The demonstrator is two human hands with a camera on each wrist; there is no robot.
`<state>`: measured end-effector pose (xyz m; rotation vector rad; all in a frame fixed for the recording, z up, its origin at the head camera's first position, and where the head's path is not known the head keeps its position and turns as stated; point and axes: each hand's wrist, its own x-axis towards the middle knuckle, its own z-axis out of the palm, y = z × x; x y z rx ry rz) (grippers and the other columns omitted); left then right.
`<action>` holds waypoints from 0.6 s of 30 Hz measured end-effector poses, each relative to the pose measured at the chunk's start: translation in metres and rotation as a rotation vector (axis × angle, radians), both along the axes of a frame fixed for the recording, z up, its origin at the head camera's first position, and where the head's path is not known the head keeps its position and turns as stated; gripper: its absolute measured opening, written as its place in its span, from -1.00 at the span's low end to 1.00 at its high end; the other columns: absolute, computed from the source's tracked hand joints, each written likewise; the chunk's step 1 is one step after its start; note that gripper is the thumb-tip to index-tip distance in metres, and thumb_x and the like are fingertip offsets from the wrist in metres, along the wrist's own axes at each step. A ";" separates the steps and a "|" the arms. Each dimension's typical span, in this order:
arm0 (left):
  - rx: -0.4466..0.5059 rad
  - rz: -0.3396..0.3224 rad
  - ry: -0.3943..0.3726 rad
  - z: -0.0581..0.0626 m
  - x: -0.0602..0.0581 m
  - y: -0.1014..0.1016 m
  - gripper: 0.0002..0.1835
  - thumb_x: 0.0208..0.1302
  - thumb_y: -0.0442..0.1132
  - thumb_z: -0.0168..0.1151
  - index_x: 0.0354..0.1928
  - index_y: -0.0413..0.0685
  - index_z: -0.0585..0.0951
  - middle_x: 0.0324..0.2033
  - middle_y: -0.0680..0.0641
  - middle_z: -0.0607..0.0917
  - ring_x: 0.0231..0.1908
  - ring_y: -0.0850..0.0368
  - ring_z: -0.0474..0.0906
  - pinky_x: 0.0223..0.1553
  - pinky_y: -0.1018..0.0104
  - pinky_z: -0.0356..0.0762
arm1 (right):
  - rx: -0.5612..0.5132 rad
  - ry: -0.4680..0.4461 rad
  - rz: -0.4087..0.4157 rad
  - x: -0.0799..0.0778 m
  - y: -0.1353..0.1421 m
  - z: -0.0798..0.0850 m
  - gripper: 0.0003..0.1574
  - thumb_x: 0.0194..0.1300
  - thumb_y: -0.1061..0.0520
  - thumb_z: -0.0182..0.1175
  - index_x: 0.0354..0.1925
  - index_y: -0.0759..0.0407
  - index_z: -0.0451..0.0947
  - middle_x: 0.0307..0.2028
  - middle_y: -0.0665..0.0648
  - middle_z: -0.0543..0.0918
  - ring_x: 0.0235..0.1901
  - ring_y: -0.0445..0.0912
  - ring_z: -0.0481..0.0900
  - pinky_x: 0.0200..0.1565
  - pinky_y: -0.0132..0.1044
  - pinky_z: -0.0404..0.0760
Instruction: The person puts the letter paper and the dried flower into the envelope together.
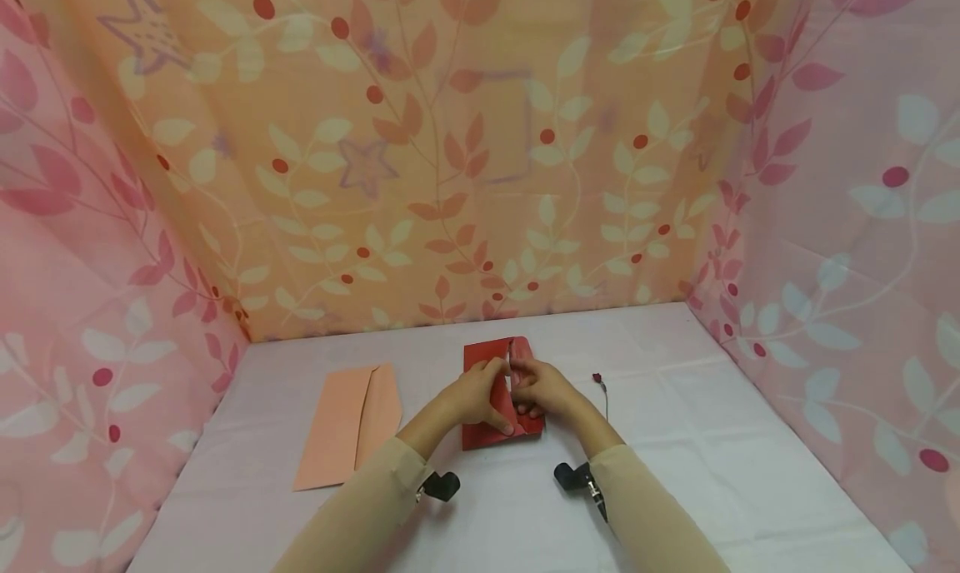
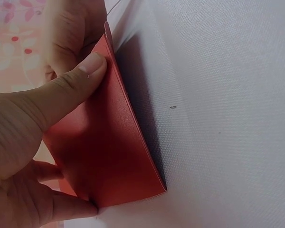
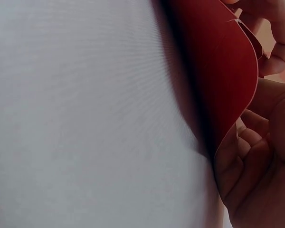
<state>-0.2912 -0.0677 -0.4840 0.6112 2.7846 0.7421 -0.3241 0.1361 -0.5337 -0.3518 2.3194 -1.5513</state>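
Observation:
A red envelope [image 1: 480, 435] stands tilted up off the table in the middle, its flap [image 3: 228, 71] side facing right. My left hand [image 1: 480, 394] grips the envelope's body, with the thumb [image 2: 80, 78] along the near edge and the other fingers spread toward the far end. At the mouth, my right hand [image 1: 551, 390] has its fingers curled beside the flap, and some fingertips reach into the opening. A small white patch shows between the hands; I cannot tell whether it is paper. What lies inside the envelope is hidden.
A peach envelope [image 1: 333, 431] lies with its flap open to the left of the hands. Right of them is a small dark red flower [image 1: 597, 378] on a thin stem. Patterned curtains [image 1: 450, 140] enclose the white-covered table [image 1: 720, 456] at the back and sides.

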 end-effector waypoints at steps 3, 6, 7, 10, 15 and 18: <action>0.005 0.002 0.000 -0.001 0.000 0.000 0.07 -0.27 0.19 0.74 0.33 0.22 0.36 0.30 -0.18 0.45 0.17 -0.11 0.50 0.13 -0.13 0.60 | -0.004 0.002 0.003 0.003 0.000 0.002 -0.13 0.25 0.23 0.34 0.48 0.09 0.30 -0.39 0.13 0.72 -0.48 -0.11 0.67 -0.50 -0.29 0.66; 0.002 0.009 0.003 -0.001 -0.001 -0.001 0.06 -0.27 0.19 0.74 0.32 0.23 0.36 0.31 -0.17 0.46 0.18 -0.11 0.50 0.14 -0.13 0.60 | -0.010 0.002 0.005 0.004 -0.001 0.004 -0.14 0.26 0.24 0.34 0.48 0.10 0.31 -0.38 0.13 0.71 -0.47 -0.11 0.67 -0.49 -0.28 0.66; 0.001 0.010 0.005 -0.002 -0.001 -0.001 0.06 -0.28 0.19 0.74 0.32 0.23 0.36 0.30 -0.16 0.46 0.17 -0.11 0.50 0.13 -0.14 0.60 | -0.005 0.001 0.003 0.004 -0.001 0.004 -0.14 0.26 0.24 0.34 0.47 0.09 0.32 -0.38 0.13 0.71 -0.47 -0.10 0.66 -0.48 -0.29 0.65; 0.003 0.013 0.003 -0.001 0.000 -0.001 0.06 -0.27 0.19 0.74 0.32 0.22 0.36 0.29 -0.16 0.46 0.17 -0.11 0.50 0.13 -0.14 0.60 | 0.005 0.003 -0.008 0.005 -0.002 0.006 -0.18 0.27 0.22 0.36 0.45 0.08 0.35 -0.38 0.14 0.70 -0.47 -0.08 0.66 -0.48 -0.28 0.65; 0.016 0.011 -0.002 0.001 0.002 -0.001 0.05 -0.26 0.17 0.74 0.32 0.20 0.36 0.28 -0.18 0.47 0.14 -0.10 0.51 0.14 -0.14 0.60 | 0.019 0.016 -0.011 0.007 -0.003 0.007 -0.20 0.25 0.23 0.35 0.43 0.08 0.38 -0.38 0.14 0.70 -0.47 -0.07 0.65 -0.48 -0.26 0.65; 0.018 0.008 0.001 0.002 0.003 -0.001 0.04 -0.25 0.17 0.74 0.31 0.18 0.36 0.27 -0.18 0.47 0.14 -0.11 0.50 0.12 -0.14 0.61 | 0.009 0.036 0.000 0.009 -0.002 0.008 -0.17 0.23 0.27 0.35 0.43 0.11 0.37 -0.37 0.13 0.71 -0.47 -0.08 0.66 -0.47 -0.26 0.65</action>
